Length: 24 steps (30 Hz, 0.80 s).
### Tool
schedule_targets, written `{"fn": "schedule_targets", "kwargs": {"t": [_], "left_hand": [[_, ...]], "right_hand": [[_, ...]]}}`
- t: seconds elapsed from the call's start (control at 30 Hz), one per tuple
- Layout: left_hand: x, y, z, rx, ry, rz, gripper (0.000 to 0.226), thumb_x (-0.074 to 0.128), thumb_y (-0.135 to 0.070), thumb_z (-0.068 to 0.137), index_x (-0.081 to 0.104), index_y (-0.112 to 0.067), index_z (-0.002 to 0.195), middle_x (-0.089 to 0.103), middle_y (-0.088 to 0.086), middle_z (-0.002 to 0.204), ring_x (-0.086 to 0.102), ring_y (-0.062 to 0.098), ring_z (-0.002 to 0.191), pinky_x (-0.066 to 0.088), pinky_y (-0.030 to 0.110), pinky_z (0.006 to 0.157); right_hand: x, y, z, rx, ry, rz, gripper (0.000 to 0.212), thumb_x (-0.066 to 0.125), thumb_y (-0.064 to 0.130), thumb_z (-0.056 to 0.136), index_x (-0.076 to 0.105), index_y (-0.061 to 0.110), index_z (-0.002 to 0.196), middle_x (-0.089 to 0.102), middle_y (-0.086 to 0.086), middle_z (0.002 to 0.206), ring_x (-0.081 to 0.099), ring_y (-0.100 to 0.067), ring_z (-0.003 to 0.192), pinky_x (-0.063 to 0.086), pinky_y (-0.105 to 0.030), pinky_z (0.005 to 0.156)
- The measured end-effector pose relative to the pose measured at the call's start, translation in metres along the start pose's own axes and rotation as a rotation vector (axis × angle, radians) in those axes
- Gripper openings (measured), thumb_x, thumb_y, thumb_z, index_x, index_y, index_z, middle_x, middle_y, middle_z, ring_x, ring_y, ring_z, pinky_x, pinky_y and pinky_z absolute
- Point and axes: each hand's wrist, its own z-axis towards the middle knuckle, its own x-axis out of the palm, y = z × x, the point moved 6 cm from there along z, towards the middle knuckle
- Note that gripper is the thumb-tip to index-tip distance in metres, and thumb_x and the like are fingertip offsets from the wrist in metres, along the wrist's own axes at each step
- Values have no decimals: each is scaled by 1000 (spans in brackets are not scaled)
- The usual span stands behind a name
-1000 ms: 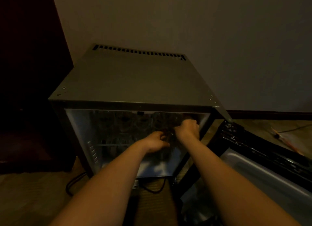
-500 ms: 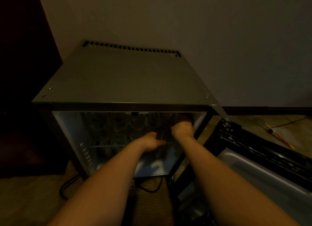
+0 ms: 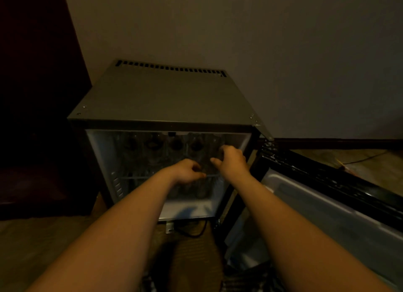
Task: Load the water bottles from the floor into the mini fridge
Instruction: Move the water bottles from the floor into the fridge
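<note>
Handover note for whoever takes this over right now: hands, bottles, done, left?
Left hand: inside the mini fridge at the wire shelf, fingers curled; grip unclear in the dim light.
Right hand: at the upper right bottle, thumb out; hold unclear.
Bottles: a row of water bottles on the upper level, more below the shelf.
Door: swung open to the right.
Done: most of the loading, apparently.
Left: no bottles visible on the floor; check, then shut the door.

place: dim hotel-like room or bedroom
signs: fridge on carpet; dark cabinet at 9 o'clock; bare wall at 12
</note>
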Motion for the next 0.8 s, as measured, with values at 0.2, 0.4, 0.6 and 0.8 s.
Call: {"fn": "schedule_targets", "kwargs": {"t": [0.2,0.4,0.6,0.8], "left_hand": [[1,-15,-38,17,-42,120,36,55,-24,90,58,-2,118,60,18,121,56,27,113,43,31,94],[18,-78,-90,175,-140,63,30,54,-17,91,60,-3,116,63,16,118,58,21,108,43,27,90],[59,-161,-135,336,-75,73,29,54,-21,90,61,-7,115,64,11,116,60,22,106,47,35,94],[134,-232,-167,444,41,118,30,52,-25,91,58,-12,117,62,7,118,58,20,109,46,38,100]], "right_hand": [[-22,12,-41,-173,-8,-15,26,63,24,87,63,5,105,65,-16,109,60,-31,104,44,-30,79],[-80,-4,-94,-227,-104,15,23,61,26,87,66,10,102,69,-13,98,64,-28,96,49,-33,82],[-145,-69,-158,-172,-190,123,15,58,24,90,66,14,98,70,-7,82,68,-17,73,57,-39,78],[-189,-151,-221,-46,-205,99,16,57,22,91,65,14,101,70,-5,80,68,-13,72,57,-35,76]]}}
